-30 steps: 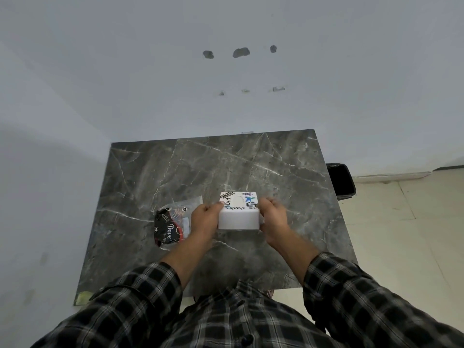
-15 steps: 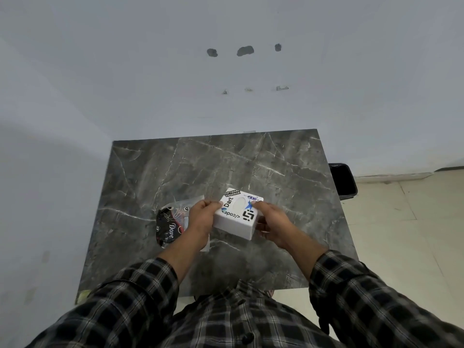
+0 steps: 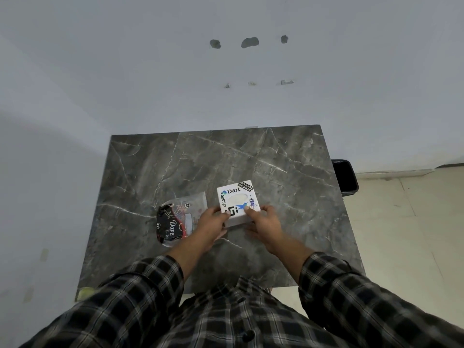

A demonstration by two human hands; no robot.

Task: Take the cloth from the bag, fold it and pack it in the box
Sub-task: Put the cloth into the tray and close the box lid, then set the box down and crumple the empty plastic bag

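A small white box (image 3: pixel 237 200) with stickers on its lid sits near the middle of the dark marble table (image 3: pixel 190 162). My left hand (image 3: pixel 212 223) grips its near left corner, thumb on the lid. My right hand (image 3: pixel 263 222) holds the near right edge, fingertips on the lid. The lid is closed. To the left lies a clear plastic bag (image 3: pixel 179 217) with a black printed cloth inside, partly hidden by my left hand.
A black bin (image 3: pixel 345 178) stands on the tiled floor just past the table's right edge. The wall runs along the table's far side. A yellowish scrap (image 3: pixel 84 293) lies at the near left corner.
The box was turned in both hands and tipped so its stickered lid faces up toward me. It moved slightly away from me; both hands shifted to its near edge.
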